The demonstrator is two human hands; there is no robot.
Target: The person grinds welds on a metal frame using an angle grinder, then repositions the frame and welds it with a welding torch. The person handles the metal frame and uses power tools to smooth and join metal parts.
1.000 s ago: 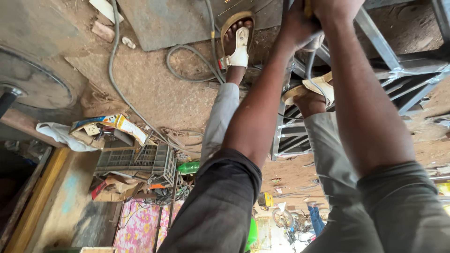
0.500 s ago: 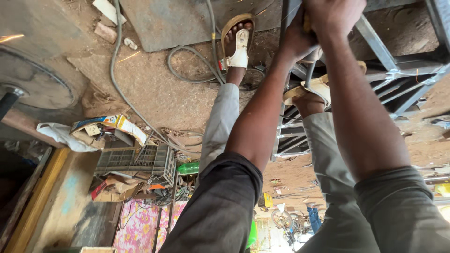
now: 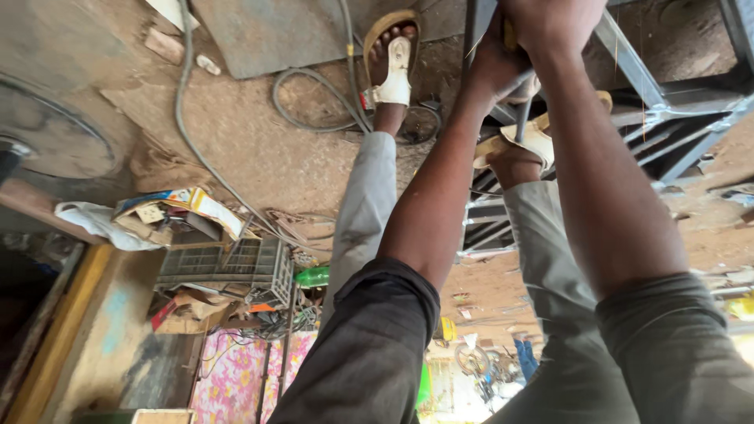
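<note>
Workshop floor: packed dirt [image 3: 259,149], grey hose [image 3: 185,118] looped across, steel sheet [image 3: 267,35] laid flat. Grey metal frame [image 3: 667,118] stood on dirt by sandalled feet. Left hand [image 3: 499,67] and right hand [image 3: 554,23] both closed around frame bar. Plastic crate [image 3: 236,267] and scrap piled beside.

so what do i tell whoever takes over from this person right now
Left hand: closed on an upright bar of the grey metal frame.
Right hand: closed just above it on the same frame, partly cut off by the picture edge.
Frame lies on the dirt ground at the sandalled feet; the right foot rests against it.
Grey cable loops beside the left foot.
Done: both hands have a grip.
Left: the frame is not visibly lifted.
</note>
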